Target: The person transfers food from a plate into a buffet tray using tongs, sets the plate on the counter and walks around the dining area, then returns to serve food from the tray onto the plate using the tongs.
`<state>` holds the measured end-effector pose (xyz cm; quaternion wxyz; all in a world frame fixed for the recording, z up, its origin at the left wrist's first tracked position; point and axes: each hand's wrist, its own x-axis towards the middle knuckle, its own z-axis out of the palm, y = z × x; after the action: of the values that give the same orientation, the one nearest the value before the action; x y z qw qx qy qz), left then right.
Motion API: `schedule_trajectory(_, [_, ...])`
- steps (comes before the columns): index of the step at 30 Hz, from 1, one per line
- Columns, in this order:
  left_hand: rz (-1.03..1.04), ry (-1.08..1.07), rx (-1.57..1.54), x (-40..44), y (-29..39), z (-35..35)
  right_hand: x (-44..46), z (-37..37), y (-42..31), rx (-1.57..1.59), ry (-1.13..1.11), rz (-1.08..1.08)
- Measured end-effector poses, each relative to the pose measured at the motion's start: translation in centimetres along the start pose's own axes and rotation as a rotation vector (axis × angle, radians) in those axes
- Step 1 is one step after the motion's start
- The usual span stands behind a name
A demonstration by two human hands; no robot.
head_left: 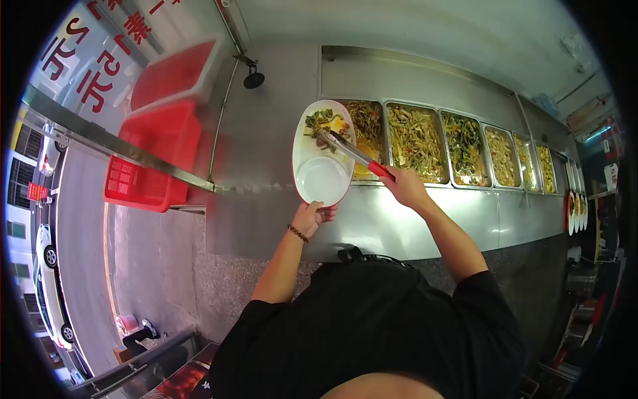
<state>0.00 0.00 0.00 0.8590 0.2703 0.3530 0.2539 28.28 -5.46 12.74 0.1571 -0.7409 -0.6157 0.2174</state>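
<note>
Plate (303, 149) and tongs (361, 155) are held over a steel counter (259, 149).
The plate's near rim is gripped by the left hand (310, 218); the tongs are clasped in the right hand (407, 188), tips at the food (321, 122) beside a white bowl (323, 178).

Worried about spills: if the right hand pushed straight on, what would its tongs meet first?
The tongs in the right hand would probably meet food on the white plate, though depth is unclear.

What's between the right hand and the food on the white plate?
Tongs, held in the right hand and reaching the food on the plate. The head view shows this.
</note>
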Motion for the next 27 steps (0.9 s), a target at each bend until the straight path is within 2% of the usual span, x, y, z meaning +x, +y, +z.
schedule_trajectory(9, [0.019, -0.019, -0.013, 0.7, 0.2, 0.6, -0.4, -3.7, -0.8, 0.193, 0.056, 0.046])
schedule_trajectory(17, [0.017, -0.021, -0.02, 1.0, 0.4, -0.2, 2.0, -4.4, 1.9, 0.211, 0.248, 0.126])
schedule_trajectory(21, [0.013, -0.02, -0.051, 0.8, 0.4, -0.5, 4.3, -2.6, 5.2, 0.111, 0.272, 0.173])
schedule_trajectory(23, [0.024, -0.021, -0.045, 0.5, 0.4, -0.4, 5.7, -0.5, 7.7, -0.035, 0.301, 0.15])
schedule_trajectory(27, [0.025, -0.003, -0.042, 0.0, 0.3, -0.3, 7.1, 2.3, 10.1, -0.16, 0.253, 0.181])
